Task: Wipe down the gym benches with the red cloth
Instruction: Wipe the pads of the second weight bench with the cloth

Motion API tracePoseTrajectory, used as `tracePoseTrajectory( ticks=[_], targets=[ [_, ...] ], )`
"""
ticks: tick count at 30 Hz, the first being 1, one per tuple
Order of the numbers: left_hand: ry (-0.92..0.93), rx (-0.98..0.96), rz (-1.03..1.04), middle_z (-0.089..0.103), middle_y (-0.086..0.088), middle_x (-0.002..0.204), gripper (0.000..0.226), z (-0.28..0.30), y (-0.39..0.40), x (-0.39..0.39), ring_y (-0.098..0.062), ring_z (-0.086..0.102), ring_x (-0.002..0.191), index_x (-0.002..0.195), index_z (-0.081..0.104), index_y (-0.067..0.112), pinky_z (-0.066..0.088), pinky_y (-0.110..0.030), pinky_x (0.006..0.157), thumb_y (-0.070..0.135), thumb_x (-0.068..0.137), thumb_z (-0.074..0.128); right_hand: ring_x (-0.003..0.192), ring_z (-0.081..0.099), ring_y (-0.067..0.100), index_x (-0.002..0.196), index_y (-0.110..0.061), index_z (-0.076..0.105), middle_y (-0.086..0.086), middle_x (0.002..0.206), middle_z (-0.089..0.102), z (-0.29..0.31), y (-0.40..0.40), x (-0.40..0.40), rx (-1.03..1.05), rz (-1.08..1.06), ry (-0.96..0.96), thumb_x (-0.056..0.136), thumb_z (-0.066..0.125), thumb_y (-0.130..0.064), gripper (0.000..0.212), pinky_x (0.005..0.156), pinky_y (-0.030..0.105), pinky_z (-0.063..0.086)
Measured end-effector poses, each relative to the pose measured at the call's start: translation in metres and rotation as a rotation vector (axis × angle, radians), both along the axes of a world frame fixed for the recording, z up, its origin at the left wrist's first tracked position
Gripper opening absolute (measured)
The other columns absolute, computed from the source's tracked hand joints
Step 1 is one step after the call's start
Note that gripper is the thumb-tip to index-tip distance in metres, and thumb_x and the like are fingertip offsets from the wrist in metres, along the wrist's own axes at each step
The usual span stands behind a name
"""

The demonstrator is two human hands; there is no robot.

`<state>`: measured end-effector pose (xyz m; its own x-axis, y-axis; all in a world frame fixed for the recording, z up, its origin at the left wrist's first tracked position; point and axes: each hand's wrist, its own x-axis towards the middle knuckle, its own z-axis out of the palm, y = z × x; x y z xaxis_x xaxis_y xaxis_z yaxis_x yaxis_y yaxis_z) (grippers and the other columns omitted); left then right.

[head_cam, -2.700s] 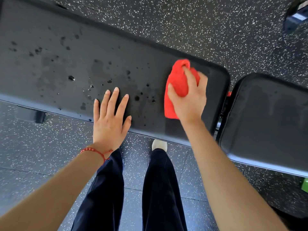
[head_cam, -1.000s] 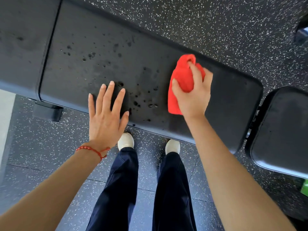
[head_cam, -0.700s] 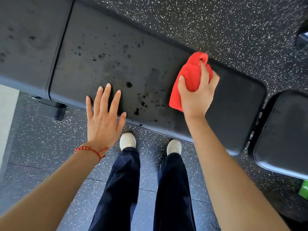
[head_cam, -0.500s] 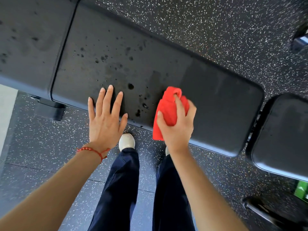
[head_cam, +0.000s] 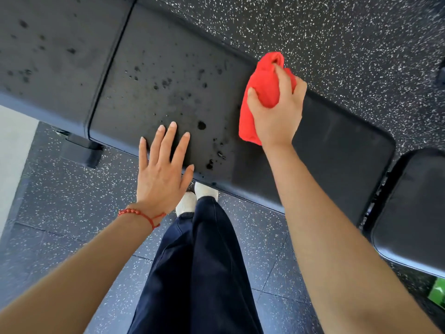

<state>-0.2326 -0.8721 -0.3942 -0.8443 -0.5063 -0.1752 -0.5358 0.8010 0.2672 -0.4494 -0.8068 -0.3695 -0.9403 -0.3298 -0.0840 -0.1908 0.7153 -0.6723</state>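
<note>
A long black padded bench (head_cam: 337,145) runs diagonally across the view, its middle speckled with dark wet drops (head_cam: 201,125). My right hand (head_cam: 277,112) grips a bunched red cloth (head_cam: 263,88) and presses it on the pad at its far edge. To the right of the cloth the pad looks free of drops. My left hand (head_cam: 163,169) lies flat with fingers spread on the pad's near edge, left of the drops. A red bead bracelet circles that wrist.
A second black pad (head_cam: 48,56) adjoins on the left, also spotted. Another bench pad (head_cam: 414,213) stands at the right across a narrow gap. Speckled rubber floor (head_cam: 337,32) surrounds them. My legs and white shoes (head_cam: 204,189) stand at the bench's near side. A green object (head_cam: 437,291) lies at the right edge.
My right hand has swept the cloth from the pad's near edge back up to its far edge. The left hand has stayed planted flat on the pad.
</note>
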Motion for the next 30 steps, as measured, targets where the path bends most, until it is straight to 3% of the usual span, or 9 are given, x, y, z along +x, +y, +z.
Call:
tracePoseTrajectory(
  ticks=[6,11,19,24,30],
  targets=[
    [-0.009,0.03,0.016,0.029,-0.017,0.148,0.057,0.003,-0.001,0.001,-0.032,0.021,0.136,0.14,0.036,0.009,0.015,-0.055,0.109,0.035,0.089,0.037,0.112,0.047,0.012,0.126,-0.026,0.051,0.004,0.129,0.043,-0.003,0.005,0.018,-0.017,-0.007,0.027,0.072,0.068,-0.034,0.057,0.082,0.019,0.035],
    [-0.001,0.053,0.05,0.03,-0.016,0.148,0.059,0.008,-0.005,0.0,-0.031,0.023,0.136,0.14,0.035,0.008,0.018,-0.053,0.108,0.036,0.088,0.037,0.116,0.047,0.02,0.126,-0.031,0.047,0.007,0.128,0.043,-0.003,0.036,0.083,-0.02,0.186,-0.045,0.071,0.066,-0.035,0.058,0.088,0.026,0.041],
    [-0.043,0.042,0.253,0.025,-0.017,0.15,0.062,0.015,-0.036,0.014,-0.035,0.018,0.138,0.143,0.033,0.009,0.014,-0.054,0.11,0.04,0.09,0.032,0.11,0.051,0.021,0.121,-0.032,0.052,0.005,0.125,0.046,0.001,0.032,0.1,0.022,0.323,-0.07,0.07,0.059,-0.041,0.052,0.078,0.032,0.047],
    [-0.06,0.036,0.222,0.024,-0.018,0.151,0.062,0.011,-0.052,0.014,-0.036,0.017,0.139,0.142,0.034,0.008,0.013,-0.054,0.11,0.041,0.09,0.032,0.109,0.052,0.023,0.123,-0.028,0.054,0.006,0.124,0.046,-0.002,-0.012,0.065,-0.022,0.258,-0.032,0.07,0.07,-0.033,0.056,0.081,0.032,0.046],
    [-0.035,0.047,0.173,0.025,-0.019,0.15,0.061,0.006,-0.058,0.017,-0.037,0.019,0.138,0.142,0.035,0.008,0.013,-0.054,0.11,0.038,0.09,0.034,0.107,0.052,0.021,0.123,-0.03,0.052,0.003,0.126,0.044,-0.005,-0.067,0.027,-0.038,0.06,0.001,0.072,0.068,-0.036,0.054,0.078,0.026,0.038]
  ],
)
